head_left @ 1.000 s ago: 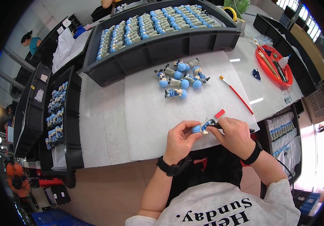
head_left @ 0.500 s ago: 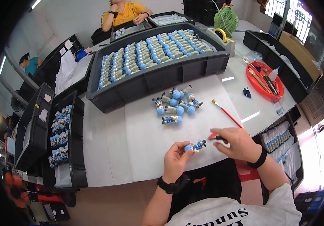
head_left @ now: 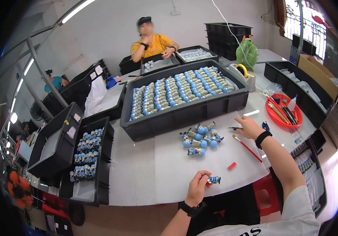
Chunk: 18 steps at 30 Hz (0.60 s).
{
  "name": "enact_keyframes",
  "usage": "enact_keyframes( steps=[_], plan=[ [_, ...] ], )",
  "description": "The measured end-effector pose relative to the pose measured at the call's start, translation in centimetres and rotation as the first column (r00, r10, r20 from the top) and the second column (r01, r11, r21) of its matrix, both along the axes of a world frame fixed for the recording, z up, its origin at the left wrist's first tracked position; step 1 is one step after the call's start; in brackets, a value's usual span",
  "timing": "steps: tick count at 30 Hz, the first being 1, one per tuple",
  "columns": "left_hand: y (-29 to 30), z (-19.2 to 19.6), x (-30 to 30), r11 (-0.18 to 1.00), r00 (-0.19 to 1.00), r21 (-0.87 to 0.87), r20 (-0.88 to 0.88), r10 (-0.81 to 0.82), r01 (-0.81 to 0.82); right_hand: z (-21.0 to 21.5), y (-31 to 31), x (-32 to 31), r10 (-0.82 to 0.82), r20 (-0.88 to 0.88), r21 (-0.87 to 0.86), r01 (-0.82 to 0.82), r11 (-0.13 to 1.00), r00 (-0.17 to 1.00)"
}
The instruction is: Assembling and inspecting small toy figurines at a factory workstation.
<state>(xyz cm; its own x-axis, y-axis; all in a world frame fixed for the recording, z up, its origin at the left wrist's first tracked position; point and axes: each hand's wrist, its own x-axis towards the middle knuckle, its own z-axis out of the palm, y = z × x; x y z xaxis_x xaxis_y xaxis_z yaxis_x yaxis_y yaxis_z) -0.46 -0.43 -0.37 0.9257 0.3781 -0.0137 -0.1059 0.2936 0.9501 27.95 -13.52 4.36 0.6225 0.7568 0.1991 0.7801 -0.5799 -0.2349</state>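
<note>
My left hand (head_left: pixel 197 188) is closed around a small figurine (head_left: pixel 214 180) with blue-striped clothes, held above the table's near edge; its head is mostly hidden by my fingers. My right hand (head_left: pixel 250 128) is reached out over the table, fingers bent round a thin dark tool (head_left: pixel 235 128) whose kind I cannot make out. Left of it lies a loose pile of similar blue-capped figurines (head_left: pixel 202 137). Below the right hand a red-handled paintbrush (head_left: pixel 247 148) rests on the white sheet, and a small red strip (head_left: pixel 232 166) lies between my hands.
A large dark crate (head_left: pixel 184 114) with rows of figurines stands beyond the pile. A red bowl (head_left: pixel 300 118) of tools and a green fan (head_left: pixel 246 53) are at the right. Another crate (head_left: pixel 105 165) of figurines is at left. A person in yellow (head_left: pixel 159 41) sits opposite.
My right hand has moved away from the figurine, forward past the brush, with the dark tool. My left hand still holds the figurine. The whole view has shifted, showing more of the far wall.
</note>
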Motion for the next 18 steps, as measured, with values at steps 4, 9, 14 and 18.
enact_keyframes(
  steps=[4,9,14,18],
  plan=[
    [-0.2,-0.3,-0.1,0.999,0.999,0.029,-0.028,0.027,-0.026,0.5,-0.3,2.2,-0.058,0.011,-0.014,0.059,0.998,0.998],
    [-0.4,0.1,-0.5,0.997,0.996,0.051,-0.063,0.064,-0.061,1.4,-1.3,4.2,-0.212,-0.025,-0.089,0.209,0.974,0.977],
    [-1.0,0.2,-0.3,0.984,0.996,0.17,-0.054,0.066,-0.056,2.2,-2.2,3.6,-0.269,-0.089,-0.179,0.251,0.951,0.959],
    [-1.2,0.5,-0.4,0.973,0.989,0.206,-0.088,0.122,-0.102,2.2,-0.8,3.9,-0.239,-0.036,0.252,0.24,0.937,0.97]
  ],
)
